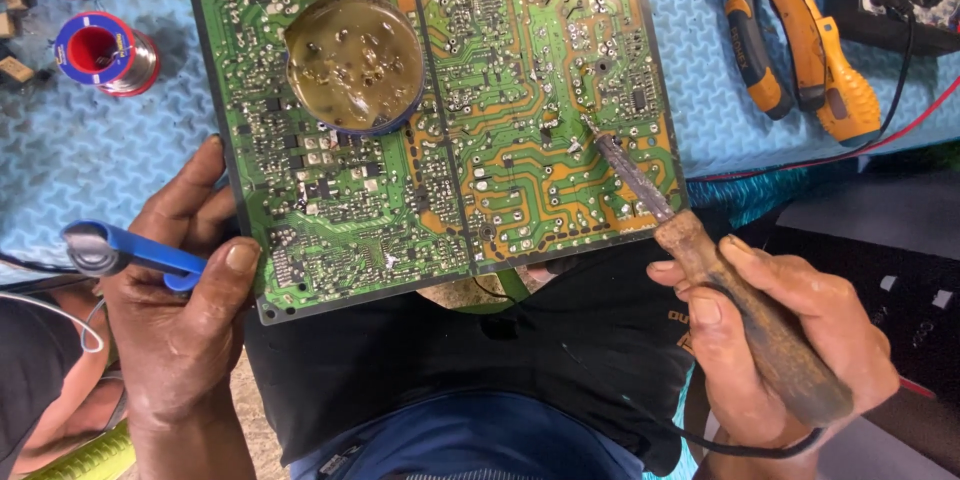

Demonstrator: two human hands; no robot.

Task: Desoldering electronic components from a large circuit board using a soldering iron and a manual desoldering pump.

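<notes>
Right hand (775,340) clenched around soldering iron (690,250), tip angled onto circuit board (440,100) for reach. Left hand (185,310) grips blue desoldering pump (125,252) while steadying the board's edge.

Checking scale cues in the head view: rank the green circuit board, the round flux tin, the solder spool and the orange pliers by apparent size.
1. green circuit board
2. orange pliers, longer but slimmer than the tin, so these two are close
3. round flux tin
4. solder spool

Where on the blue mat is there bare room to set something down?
Bare blue textured mat shows between the red solder spool and the green circuit board, and between the board and the orange-handled pliers. The board is crowded: round flux tin, brown wooden-handled soldering iron.
</notes>
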